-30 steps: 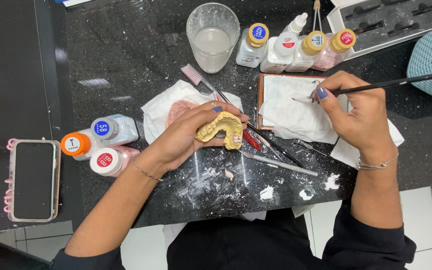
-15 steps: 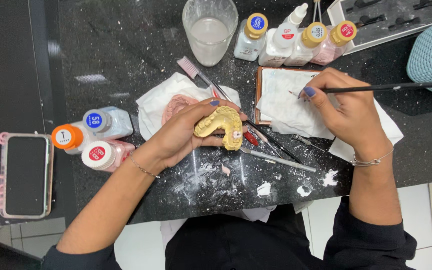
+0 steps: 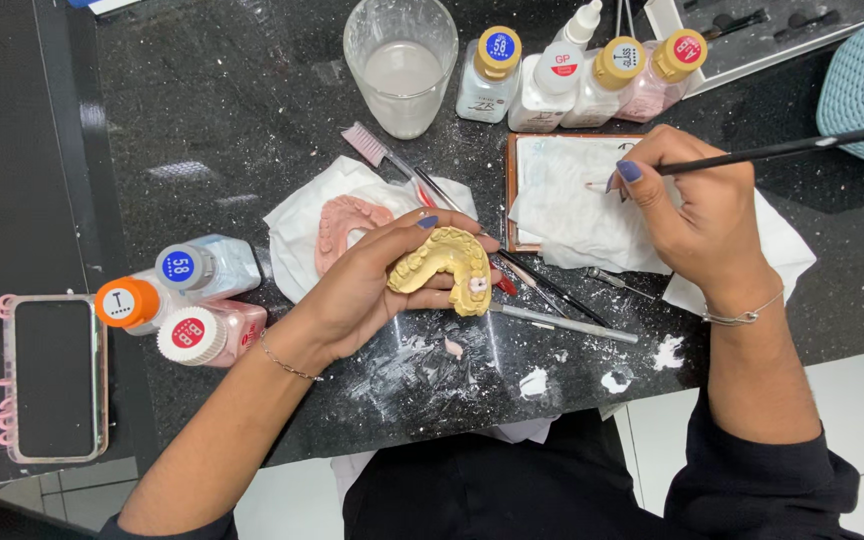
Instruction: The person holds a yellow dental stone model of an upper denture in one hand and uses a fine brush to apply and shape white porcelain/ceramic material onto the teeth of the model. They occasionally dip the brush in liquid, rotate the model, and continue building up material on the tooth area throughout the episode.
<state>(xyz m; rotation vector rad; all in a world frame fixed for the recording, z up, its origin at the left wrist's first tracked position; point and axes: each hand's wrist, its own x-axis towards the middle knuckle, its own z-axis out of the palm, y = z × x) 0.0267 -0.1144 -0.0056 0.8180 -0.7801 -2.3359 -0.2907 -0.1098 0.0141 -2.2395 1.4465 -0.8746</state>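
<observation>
My left hand (image 3: 362, 285) grips a yellow plaster dental arch model (image 3: 444, 266) and holds it just above the black speckled counter (image 3: 232, 140). A white tooth shows at the model's right end. My right hand (image 3: 694, 212) pinches a thin black brush (image 3: 782, 150), and the brush tip rests on a white wet tissue (image 3: 564, 205) lying in a brown-framed tray (image 3: 510, 190). A pink plaster arch model (image 3: 344, 226) lies on a white tissue behind my left hand.
A glass of cloudy water (image 3: 401, 62) and several small bottles (image 3: 592, 70) stand at the back. Three more bottles (image 3: 184, 300) lie at the left, beside a phone in a pink case (image 3: 52, 378). Metal instruments (image 3: 562, 322), a pink toothbrush (image 3: 377, 155) and white powder spots (image 3: 532, 382) are scattered nearby.
The view has shifted slightly. My left hand has turned the yellow model a little; my right hand keeps the brush tip over the wet tissue.
</observation>
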